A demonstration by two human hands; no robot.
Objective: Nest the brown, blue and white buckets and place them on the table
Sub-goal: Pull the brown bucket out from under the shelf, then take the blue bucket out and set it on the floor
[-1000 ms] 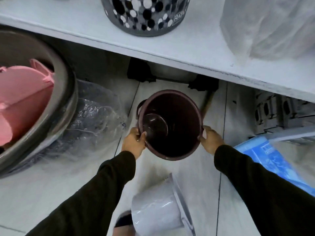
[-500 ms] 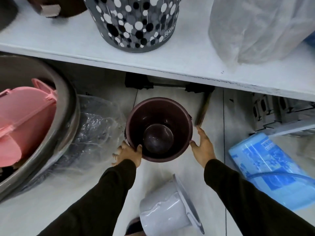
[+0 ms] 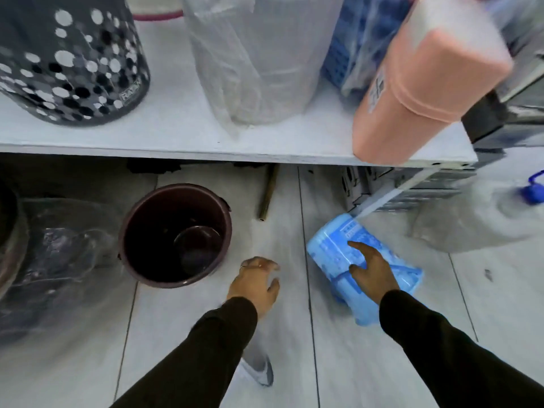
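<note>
Released since the earlier frame, the brown bucket (image 3: 175, 235) stands clear on open floor (image 3: 294, 334) below the counter (image 3: 206, 148) edge, left hand (image 3: 255, 282) loosely curled and empty, right hand (image 3: 371, 270) spread flat on the blue bucket (image 3: 332, 248).

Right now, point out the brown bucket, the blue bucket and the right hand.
brown bucket (image 3: 138, 231): head view, on its dark inner wall.
blue bucket (image 3: 329, 251): head view, on its patterned side.
right hand (image 3: 372, 270): head view, on the back of the hand.

Glossy plastic brown bucket (image 3: 164, 228), film-wrapped blue bucket (image 3: 332, 254)
</note>
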